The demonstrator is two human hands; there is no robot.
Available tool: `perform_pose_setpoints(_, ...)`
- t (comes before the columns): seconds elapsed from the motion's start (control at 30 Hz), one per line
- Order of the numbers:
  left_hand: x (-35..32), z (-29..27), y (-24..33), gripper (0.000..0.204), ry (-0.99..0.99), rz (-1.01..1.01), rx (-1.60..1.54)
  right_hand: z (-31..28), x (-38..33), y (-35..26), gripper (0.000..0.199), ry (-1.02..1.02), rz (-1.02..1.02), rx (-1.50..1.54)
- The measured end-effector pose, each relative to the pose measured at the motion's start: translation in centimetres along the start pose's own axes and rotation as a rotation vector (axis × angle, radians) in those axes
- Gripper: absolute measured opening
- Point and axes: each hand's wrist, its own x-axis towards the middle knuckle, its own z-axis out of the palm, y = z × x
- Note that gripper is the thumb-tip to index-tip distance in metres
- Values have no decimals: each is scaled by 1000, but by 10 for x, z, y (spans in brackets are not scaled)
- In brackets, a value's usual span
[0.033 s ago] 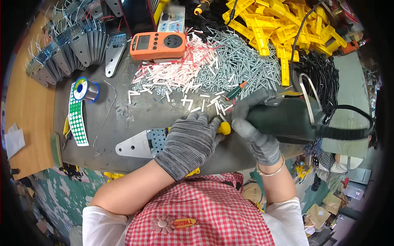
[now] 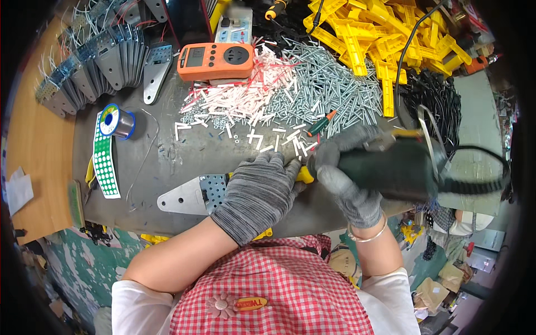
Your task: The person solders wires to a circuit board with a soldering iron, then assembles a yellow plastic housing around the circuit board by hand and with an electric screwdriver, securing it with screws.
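Under my gloved left hand point(image 2: 258, 187), a yellow plastic piece point(image 2: 304, 175) lies on the bench, its right end poking out past my fingers. My curled fingers press it down. A grey tapered metal plate point(image 2: 181, 196) with a perforated blue-grey section point(image 2: 212, 192) sticks out to the left of that hand. My gloved right hand point(image 2: 349, 173) is wrapped around the nose of a dark green power tool point(image 2: 391, 170), lying sideways and blurred by motion. The tool's front end is at the right end of the yellow piece; whether they touch is hidden by my fingers.
Behind my hands are piles of screws point(image 2: 335, 84) and small white tubes point(image 2: 240, 100), with a green-handled screwdriver point(image 2: 322, 123) and an orange meter point(image 2: 215, 61). Yellow plastic parts point(image 2: 385, 39) heap at the back right. A solder spool point(image 2: 118, 121) and metal plates point(image 2: 109, 58) stand at left.
The power tool and my right hand have shifted a little, with the tool's front end now closer to the yellow piece. My left hand has stayed in place.
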Motion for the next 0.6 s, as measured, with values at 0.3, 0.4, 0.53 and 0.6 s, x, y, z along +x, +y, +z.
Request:
perform_pose_setpoints(0.3, -1, -1, -4, 47, -59, 16, -26, -8, -9, 5, 56, -121, -134, 39)
perform_pose_setpoints(0.4, -2, -2, -5, 47, -57, -11, -32, 1, -3, -7, 53, -118, -157, -23)
perform_pose_setpoints(0.53, -1, 2, -4, 46, -78, 14, 7, 16, 0, -5, 48, -124, -256, -212)
perform_pose_setpoints(0.6, -2, -2, 0, 46, -51, -37, -27, 20, -2, -1, 46, -63, -333, -319)
